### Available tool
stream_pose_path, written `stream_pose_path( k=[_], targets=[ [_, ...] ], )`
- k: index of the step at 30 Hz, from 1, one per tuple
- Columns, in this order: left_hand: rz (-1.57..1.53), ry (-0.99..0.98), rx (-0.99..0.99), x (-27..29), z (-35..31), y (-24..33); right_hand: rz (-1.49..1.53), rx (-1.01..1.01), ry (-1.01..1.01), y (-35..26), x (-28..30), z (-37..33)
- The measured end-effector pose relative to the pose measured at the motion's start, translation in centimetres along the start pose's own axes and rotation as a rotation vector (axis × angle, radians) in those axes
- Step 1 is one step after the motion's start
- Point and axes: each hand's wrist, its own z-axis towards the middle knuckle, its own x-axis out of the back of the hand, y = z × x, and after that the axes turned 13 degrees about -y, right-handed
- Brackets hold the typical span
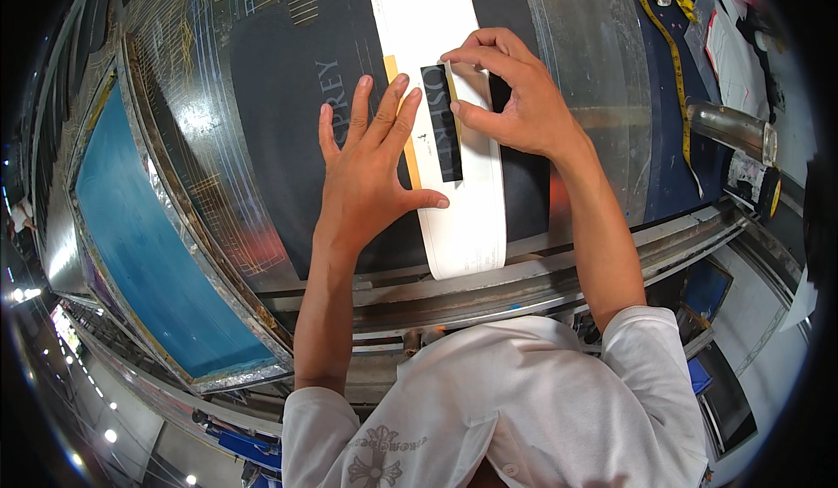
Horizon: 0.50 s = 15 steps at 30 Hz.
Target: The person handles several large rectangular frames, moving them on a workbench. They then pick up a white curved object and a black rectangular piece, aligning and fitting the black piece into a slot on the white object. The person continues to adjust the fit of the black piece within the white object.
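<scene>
A long white card template [428, 17] lies across a dark fabric panel [288, 139] on the table. Pale printed lettering shows on the panel and through the narrow slot [450, 152] cut in the card. My left hand [362, 165] is spread over the card's left edge, by a yellow strip [414, 169], with its thumb on the white surface below the slot. At the slot's right side is my right hand [519, 95]. Its thumb and forefinger are bent and apart, their tips at the slot's edge; the other fingers are partly hidden.
On the left stands a framed blue printing screen [161, 235]. A yellow measuring tape [676, 69] trails over dark cloth at the right, beside a rounded metal part [729, 128]. A metal rail [541, 280] runs along the table's near edge, close to my body.
</scene>
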Motion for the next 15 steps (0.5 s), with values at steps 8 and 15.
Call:
stream_pose_path(
  k=[8,15],
  targets=[
    [0.022,-0.007,0.008,-0.01,-0.03,-0.05,0.012,0.026,0.021,0.12,-0.15,0.09],
    [0.006,-0.001,-0.006,0.03,-0.02,-0.14,0.036,0.038,0.026,0.05,-0.21,0.08]
  ],
)
